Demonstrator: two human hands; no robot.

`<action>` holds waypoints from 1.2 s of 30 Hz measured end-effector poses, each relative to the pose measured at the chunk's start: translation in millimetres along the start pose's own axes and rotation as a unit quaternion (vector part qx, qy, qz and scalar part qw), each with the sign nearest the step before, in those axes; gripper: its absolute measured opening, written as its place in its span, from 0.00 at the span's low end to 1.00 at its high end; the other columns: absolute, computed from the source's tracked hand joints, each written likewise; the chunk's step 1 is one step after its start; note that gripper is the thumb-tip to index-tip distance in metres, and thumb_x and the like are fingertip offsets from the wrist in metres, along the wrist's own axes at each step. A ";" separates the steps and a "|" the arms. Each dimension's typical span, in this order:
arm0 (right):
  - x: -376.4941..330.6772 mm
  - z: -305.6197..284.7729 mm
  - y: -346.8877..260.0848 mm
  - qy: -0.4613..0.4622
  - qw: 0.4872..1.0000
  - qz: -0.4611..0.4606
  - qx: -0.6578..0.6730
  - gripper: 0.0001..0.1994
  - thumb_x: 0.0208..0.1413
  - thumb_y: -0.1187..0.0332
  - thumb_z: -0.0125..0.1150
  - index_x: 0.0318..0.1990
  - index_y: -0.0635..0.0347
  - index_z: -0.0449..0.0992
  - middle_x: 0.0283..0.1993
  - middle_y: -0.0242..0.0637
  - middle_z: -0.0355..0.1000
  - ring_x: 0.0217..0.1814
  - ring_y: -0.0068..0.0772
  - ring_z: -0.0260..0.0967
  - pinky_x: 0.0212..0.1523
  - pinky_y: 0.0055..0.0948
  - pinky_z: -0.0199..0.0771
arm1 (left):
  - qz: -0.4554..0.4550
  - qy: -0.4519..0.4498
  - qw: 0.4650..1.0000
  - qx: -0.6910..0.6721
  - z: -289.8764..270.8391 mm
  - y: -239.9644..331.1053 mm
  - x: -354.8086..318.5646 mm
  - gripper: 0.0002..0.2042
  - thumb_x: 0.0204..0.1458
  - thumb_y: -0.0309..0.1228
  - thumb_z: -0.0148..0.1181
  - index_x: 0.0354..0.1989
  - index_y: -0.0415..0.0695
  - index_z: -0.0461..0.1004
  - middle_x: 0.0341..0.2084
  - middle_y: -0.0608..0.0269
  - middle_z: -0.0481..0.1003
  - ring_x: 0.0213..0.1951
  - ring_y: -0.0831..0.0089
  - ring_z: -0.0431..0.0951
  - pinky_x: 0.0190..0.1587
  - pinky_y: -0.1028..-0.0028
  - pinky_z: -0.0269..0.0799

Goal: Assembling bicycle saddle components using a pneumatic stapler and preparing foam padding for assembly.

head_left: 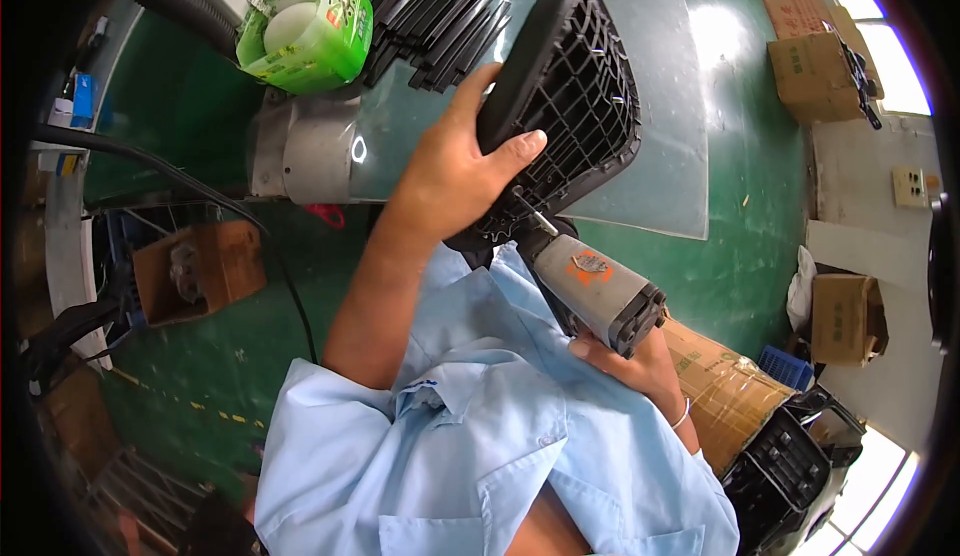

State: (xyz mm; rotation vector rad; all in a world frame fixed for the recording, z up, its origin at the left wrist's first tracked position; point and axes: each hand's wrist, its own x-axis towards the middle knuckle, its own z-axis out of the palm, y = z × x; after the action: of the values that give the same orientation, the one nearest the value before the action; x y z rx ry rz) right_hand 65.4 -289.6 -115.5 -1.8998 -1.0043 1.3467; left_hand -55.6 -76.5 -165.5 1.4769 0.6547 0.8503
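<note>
Left hand [455,161] has its grip wrapped around the edge of a black ribbed plastic part [570,96], holding it tilted above the counter [655,156], thumb on the grid side. Right hand [640,361] has its grip closed on a grey power screwdriver [595,291], whose bit touches the part's lower edge. A stack of black strips [440,26] and a green tissue pack [310,21] lie on the counter behind. Cardboard boxes [815,71] sit on the green floor.

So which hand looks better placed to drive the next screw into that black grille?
Probably the right hand: it grips the grey power screwdriver, whose bit touches the black grille part. The left hand is busy steadying that part.
</note>
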 end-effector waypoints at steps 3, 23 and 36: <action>-3.2 -2.1 6.5 0.041 0.997 -0.020 0.055 0.18 0.42 0.64 0.69 0.38 0.64 0.73 0.32 0.35 0.75 0.32 0.26 0.70 0.36 0.25 0.70 | -0.134 -0.049 0.980 -0.135 -13.9 5.6 9.6 0.23 0.48 0.31 0.61 0.53 0.40 0.64 0.35 0.64 0.72 0.37 0.77 0.70 0.43 0.77 0.66; 13.5 -13.1 -3.7 0.060 0.998 -0.017 -0.011 0.17 0.42 0.67 0.69 0.38 0.67 0.72 0.31 0.35 0.73 0.31 0.24 0.67 0.35 0.26 0.69 | 0.004 0.108 0.993 -0.039 22.7 -13.0 3.7 0.25 0.50 0.29 0.58 0.56 0.36 0.60 0.37 0.56 0.72 0.37 0.73 0.72 0.43 0.74 0.68; 5.4 -14.9 6.3 0.018 1.000 -0.001 0.010 0.21 0.42 0.68 0.68 0.43 0.69 0.69 0.35 0.38 0.73 0.34 0.26 0.67 0.38 0.27 0.69 | 0.024 0.154 0.987 -0.024 31.2 -12.9 -5.8 0.26 0.51 0.30 0.57 0.57 0.36 0.58 0.36 0.55 0.73 0.36 0.74 0.72 0.40 0.75 0.69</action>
State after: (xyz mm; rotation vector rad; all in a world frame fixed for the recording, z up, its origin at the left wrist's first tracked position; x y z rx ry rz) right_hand 82.2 -289.0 -118.7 -1.9012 -0.9728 1.3118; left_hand -32.3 -98.0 -178.4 1.3328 0.8235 1.1379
